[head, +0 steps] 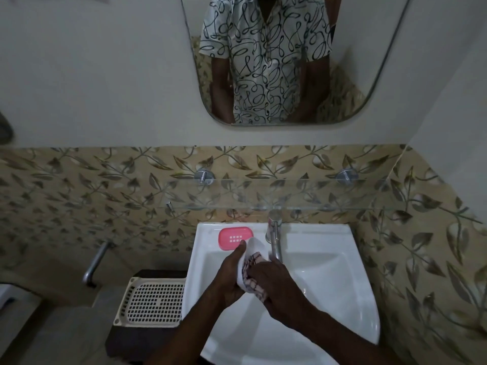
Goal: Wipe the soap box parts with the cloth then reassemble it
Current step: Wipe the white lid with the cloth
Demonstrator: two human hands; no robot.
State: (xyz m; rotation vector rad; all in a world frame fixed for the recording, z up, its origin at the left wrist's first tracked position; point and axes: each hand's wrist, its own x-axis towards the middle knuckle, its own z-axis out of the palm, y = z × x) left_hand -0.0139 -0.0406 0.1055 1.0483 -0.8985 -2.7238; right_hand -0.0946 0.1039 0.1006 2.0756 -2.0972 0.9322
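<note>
Both forearms come in from the near edge and meet over the white sink (329,233). The left hand (232,270) is wrapped round the white soap box part (253,245), with the thumb up along its far edge and the fingers curled underneath. The right hand (274,283) has the checked cloth (254,284) bunched in closed fingers and pressed against that part, so I'd say we're mid-wipe on piece one.

The other bit, the pink insert (235,238) with the little drain holes, sits on the far-left ledge of the sink, just left of the tap (275,238) and not touching either hand.

Handling-wise, my guess is that both pieces are thin, light, moulded plastic. That means stiff enough to hold by the rims, but smooth and probably slippery if there's any soap film or water on them. I'd grab the white part across its long edges, like the left hand is doing, and not pinch a corner, because a wet shell can squirt out and clatter into the basin. The cloth is soft and floppy, so keeping it wadded up gives something to push with. The pink insert looks easiest to lift by its rounded ends.
</note>
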